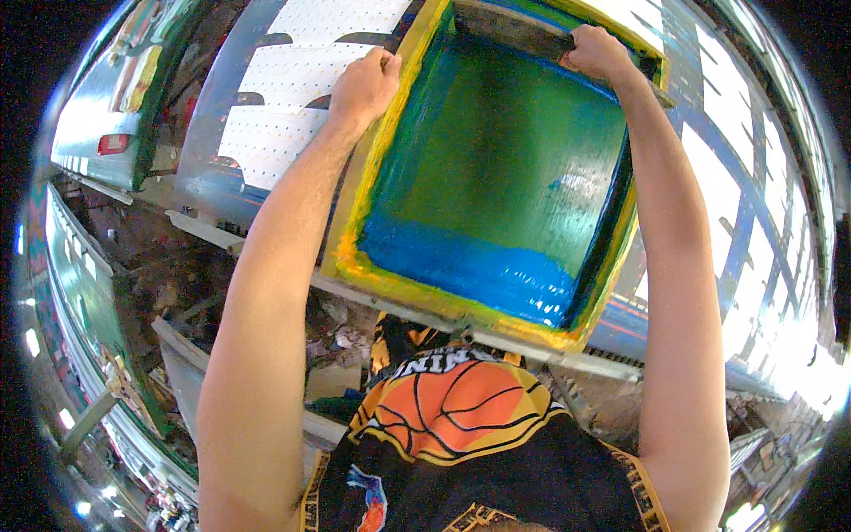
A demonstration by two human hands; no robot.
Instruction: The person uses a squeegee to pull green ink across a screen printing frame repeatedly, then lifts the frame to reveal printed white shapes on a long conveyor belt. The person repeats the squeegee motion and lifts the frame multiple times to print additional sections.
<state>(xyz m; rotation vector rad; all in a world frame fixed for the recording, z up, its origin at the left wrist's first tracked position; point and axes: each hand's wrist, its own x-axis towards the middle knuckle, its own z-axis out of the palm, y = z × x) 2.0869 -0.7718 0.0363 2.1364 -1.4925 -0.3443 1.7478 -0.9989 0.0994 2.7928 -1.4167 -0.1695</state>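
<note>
A screen printing frame (pixel 359 226) with yellow, paint-smeared sides lies in front of me, its green mesh (pixel 496 151) facing up. Thick blue ink (pixel 461 262) is pooled along the mesh's near end. My left hand (pixel 365 87) is closed at the frame's left side, toward the far corner; its fingertips are partly hidden. Inside the far end of the frame, my right hand (pixel 599 58) is wrapped round the right part of a wide squeegee (pixel 510 31). The squeegee's lower edge sits at the mesh, though I cannot tell whether it presses on it.
White perforated pieces (pixel 297 84) lie on the dark printing table to the left, and more white pieces (pixel 714 186) lie on the right. A metal rail (pixel 567 359) runs along the table's near edge. Another long table (pixel 102 133) stands farther left, beyond a littered floor gap.
</note>
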